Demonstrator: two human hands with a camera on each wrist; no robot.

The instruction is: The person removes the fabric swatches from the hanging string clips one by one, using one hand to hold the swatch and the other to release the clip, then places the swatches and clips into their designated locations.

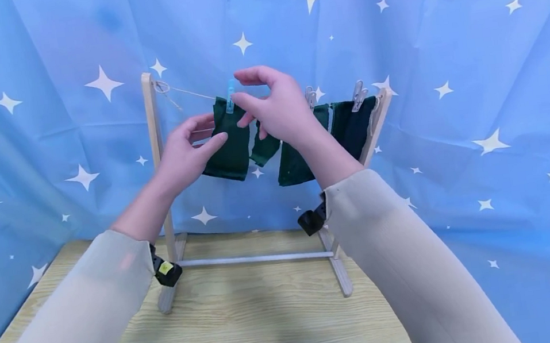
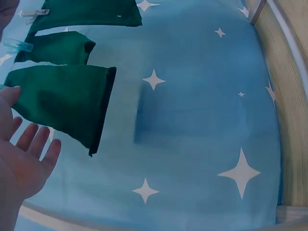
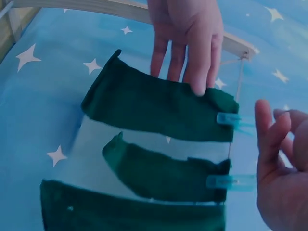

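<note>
Up on the string (image 1: pixel 186 92) of the little wooden rack (image 1: pixel 159 169), a dark green sock (image 1: pixel 229 142) hung near the left post. A light blue peg (image 1: pixel 230 96) clipped its top edge to the string. The sock's long side ran straight down from the string, so it pointed at the tabletop (image 1: pixel 253 325).

The left hand (image 1: pixel 184 154) had its fingers straight and close together, and their tips lay flat on the sock to keep it from swinging. The right hand (image 1: pixel 272 108) was beside the peg with its fingers loosely bent and a little spread. It held nothing, and its thumb and first finger were just next to the peg.

It looked like the pegging step for this sock was about finished. The next move probably called for letting go softly, so the sock did not slip off.

More green socks (image 1: pixel 299 156) hung further right on the string under pale pegs (image 1: pixel 359 94). The rack stood at the back edge of the tabletop, before a blue curtain (image 1: pixel 477 81) with white stars.
</note>
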